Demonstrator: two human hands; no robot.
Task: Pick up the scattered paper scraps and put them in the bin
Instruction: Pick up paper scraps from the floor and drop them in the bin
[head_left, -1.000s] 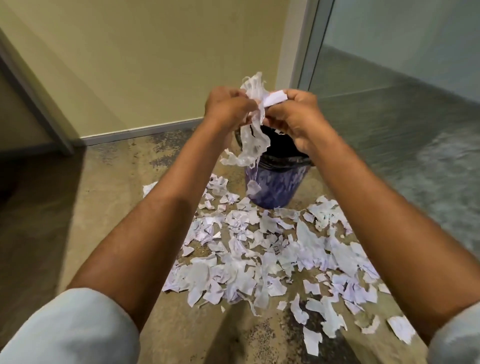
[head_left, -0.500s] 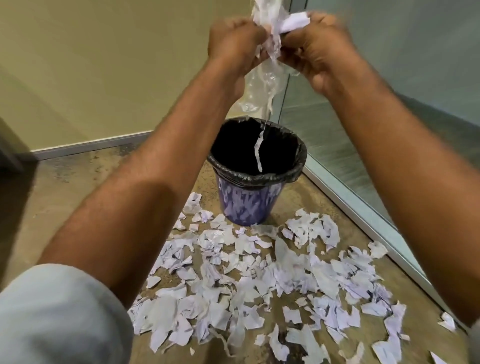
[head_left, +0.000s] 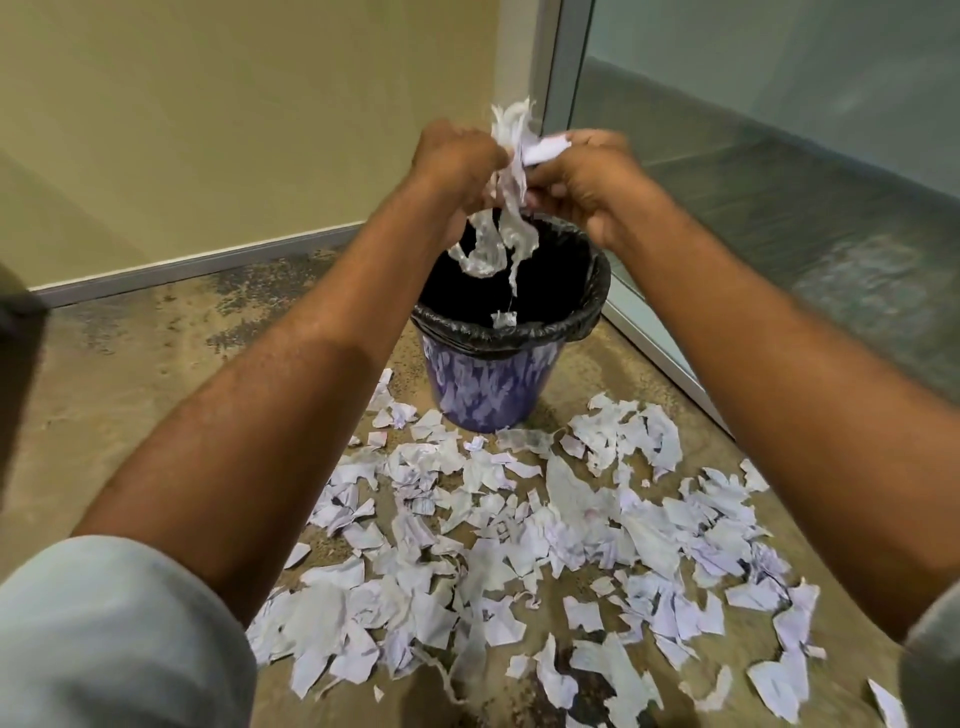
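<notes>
A purple bin (head_left: 485, 389) lined with a black bag stands on the floor ahead of me. Both hands are raised just above its mouth. My left hand (head_left: 457, 161) and my right hand (head_left: 584, 176) together grip a bunch of white paper scraps and clear plastic (head_left: 511, 156). Strips from the bunch (head_left: 488, 249) dangle into the bin's opening, and one small scrap (head_left: 503, 318) hangs near the front rim. Many torn white scraps (head_left: 519, 545) lie spread over the floor between me and the bin.
A yellow wall with a grey skirting (head_left: 197, 265) runs behind the bin on the left. A glass panel in a metal frame (head_left: 670, 358) runs along the right. The worn concrete floor (head_left: 130, 389) stretches out to the left.
The view has tipped, so my hands now sit lower in frame and closer to the bin's mouth. Both hands still hold the bunch, and its strips now hang inside the opening.
</notes>
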